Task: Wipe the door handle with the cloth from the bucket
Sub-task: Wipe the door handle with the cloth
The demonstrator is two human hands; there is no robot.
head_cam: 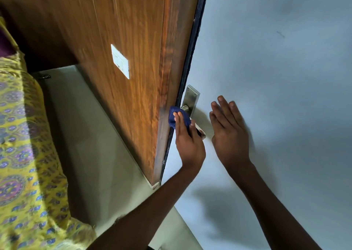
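Note:
A metal door handle [185, 108] with a steel backplate [191, 97] sits on the pale grey door face at the centre of the head view. My left hand [187, 141] grips a dark blue cloth [176, 119] wrapped over the lever, which is mostly hidden beneath it. Only the lever's far tip [202, 134] peeks out past my fingers. My right hand [228, 129] rests flat with fingers spread on the door face just right of the handle, holding nothing. No bucket is in view.
The brown wooden side of the door or frame [133, 59] with a white plate [120, 61] rises to the left. A pale floor [91, 154] lies below it. My yellow patterned clothing [24, 164] fills the left edge.

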